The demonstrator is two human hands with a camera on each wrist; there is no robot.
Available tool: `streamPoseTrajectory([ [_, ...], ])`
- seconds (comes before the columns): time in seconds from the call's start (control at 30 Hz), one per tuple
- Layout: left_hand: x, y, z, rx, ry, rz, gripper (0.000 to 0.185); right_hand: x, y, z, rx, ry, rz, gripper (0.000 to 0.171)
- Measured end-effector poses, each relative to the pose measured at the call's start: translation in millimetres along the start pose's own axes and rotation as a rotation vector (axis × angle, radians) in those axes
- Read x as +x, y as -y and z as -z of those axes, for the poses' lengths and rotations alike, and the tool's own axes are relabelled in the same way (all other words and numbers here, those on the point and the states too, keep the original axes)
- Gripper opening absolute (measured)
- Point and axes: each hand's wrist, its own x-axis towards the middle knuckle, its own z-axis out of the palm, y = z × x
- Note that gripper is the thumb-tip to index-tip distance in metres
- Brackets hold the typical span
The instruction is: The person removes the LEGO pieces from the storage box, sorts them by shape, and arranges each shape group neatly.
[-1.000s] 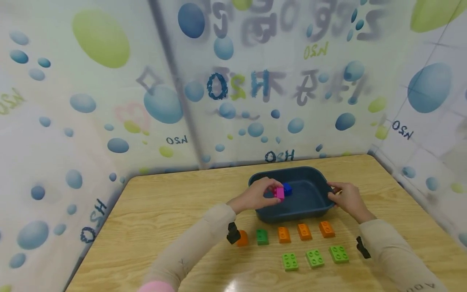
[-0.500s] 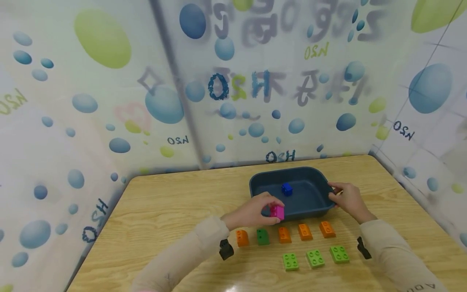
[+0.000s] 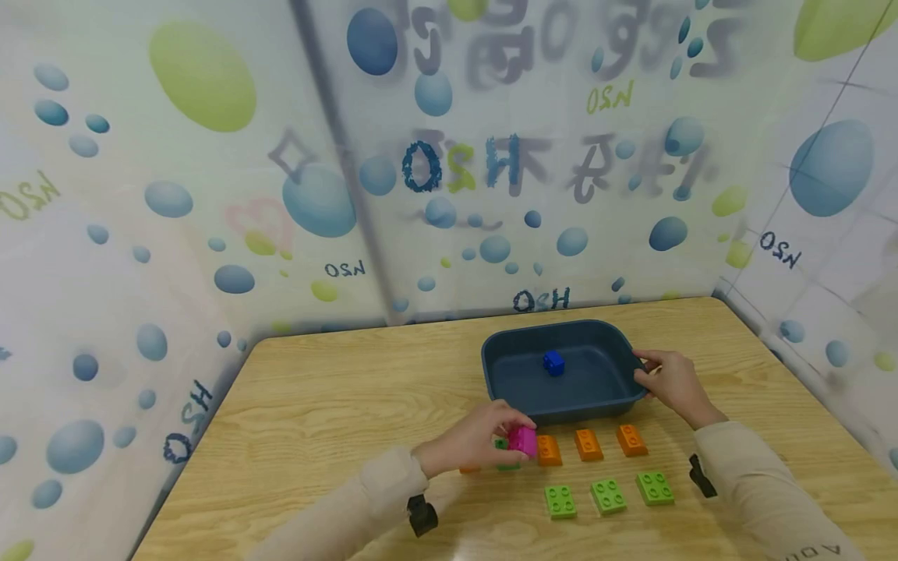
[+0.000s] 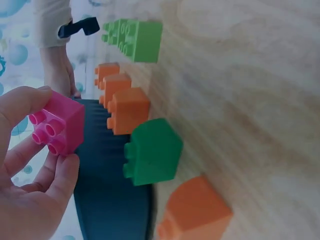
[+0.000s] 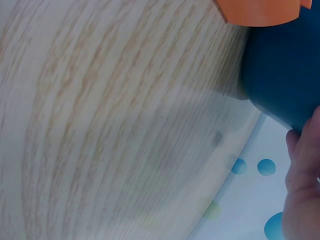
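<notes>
pink brick pinched in left hand

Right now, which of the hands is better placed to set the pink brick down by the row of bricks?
Probably the left hand: it already pinches the pink brick just above the dark green brick. The right hand holds the tray's rim.

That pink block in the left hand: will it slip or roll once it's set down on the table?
Probably neither. The pink block looks like stiff, boxy plastic with flat sides, so it should sit still on the table. The left hand pinches it with fingertips alone, which suggests it is light. Its smooth faces might slide if nudged.
</notes>
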Motion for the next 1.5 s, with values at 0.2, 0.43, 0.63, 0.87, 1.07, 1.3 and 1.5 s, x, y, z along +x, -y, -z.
streamPoseTrajectory([
  [0.2,-10.4,0.2,-8.1,-0.105,-0.01,0.001,0.032,0,-1,0,0.004,-0.002,0.004,0.037],
  [0.43,-20.8,3.8,-21.2,-0.095,0.009,-0.066,0.029,1,-1,0,0.0,0.008,-0.009,0.038],
  [0.63,-31.0,7.6,-31.8,0.037,0.048,-0.064,0.029,1,0,0,-0.006,0.012,-0.013,0.038],
  [0.87,-36.3,8.5,-38.5,0.152,0.081,-0.031,0.027,1,1,-1,-0.025,0.013,-0.02,0.039],
  [1.07,-38.4,11.3,-42.9,0.191,0.061,0.0,0.03,1,1,-1,-0.028,0.011,-0.02,0.039],
  [1.3,-36.6,9.9,-46.4,0.182,0.034,0.06,0.032,1,1,-1,-0.039,0.0,-0.009,0.039],
  [1.5,-36.6,5.1,-52.2,0.183,0.032,0.126,0.032,0,3,0,-0.034,0.007,-0.011,0.039],
])
